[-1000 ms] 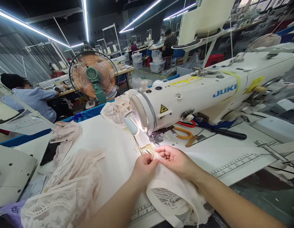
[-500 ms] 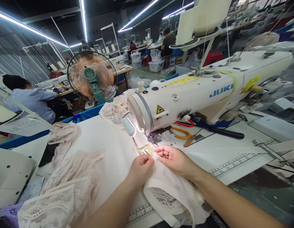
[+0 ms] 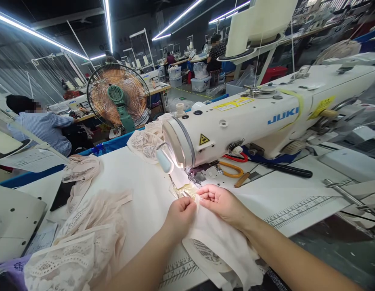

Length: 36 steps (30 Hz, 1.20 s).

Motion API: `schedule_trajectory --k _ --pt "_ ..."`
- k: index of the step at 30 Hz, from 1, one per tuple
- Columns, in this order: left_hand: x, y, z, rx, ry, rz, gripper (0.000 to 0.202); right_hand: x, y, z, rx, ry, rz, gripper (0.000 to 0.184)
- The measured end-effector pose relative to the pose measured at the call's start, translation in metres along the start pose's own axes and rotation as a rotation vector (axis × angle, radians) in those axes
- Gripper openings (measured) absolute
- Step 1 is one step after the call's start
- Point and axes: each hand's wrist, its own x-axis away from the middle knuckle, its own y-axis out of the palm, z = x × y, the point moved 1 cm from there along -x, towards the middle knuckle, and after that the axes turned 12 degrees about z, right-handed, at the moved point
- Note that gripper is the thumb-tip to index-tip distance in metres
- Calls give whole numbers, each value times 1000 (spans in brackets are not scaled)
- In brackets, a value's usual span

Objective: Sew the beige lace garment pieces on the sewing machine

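Both my hands pinch the edge of a cream fabric piece [image 3: 217, 238] that drapes over the table's near edge. My left hand [image 3: 179, 216] is closed on the fabric's corner, and my right hand [image 3: 221, 202] grips it just beside, fingers curled. A small lace bit [image 3: 185, 190] lies right ahead of my fingers, under the needle area [image 3: 195, 176] of the white JUKI sewing machine [image 3: 266, 117]. The machine's lamp lights that spot.
A heap of pale lace pieces [image 3: 81, 238] lies at the left of the white table [image 3: 135, 182], more lace [image 3: 146, 141] behind the machine head. Orange-handled scissors [image 3: 232, 169] and a black-handled tool [image 3: 284, 170] lie under the machine arm. A fan [image 3: 118, 97] stands behind; other people work at far tables.
My hands stay pinched on the fabric with only slight shifts; the left hand has edged a little closer to the right. The view has shifted slightly.
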Motion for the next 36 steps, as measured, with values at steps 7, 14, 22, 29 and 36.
schedule_trajectory --k 7,14,22,29,36 --pt "1 1 -3 42 -23 -4 24 -1 0 -1 -19 10 -10 25" --pt "0 0 -5 3 19 6 24 -1 1 -1 3 1 17 24" --pt "0 3 -4 -46 52 35 23 -2 1 2 -37 -2 4 24" --pt "2 2 0 43 -61 1 22 -1 -1 3 -94 69 -20 24" --pt "2 -5 7 199 -183 -54 15 7 -6 -3 -52 61 -112 46"
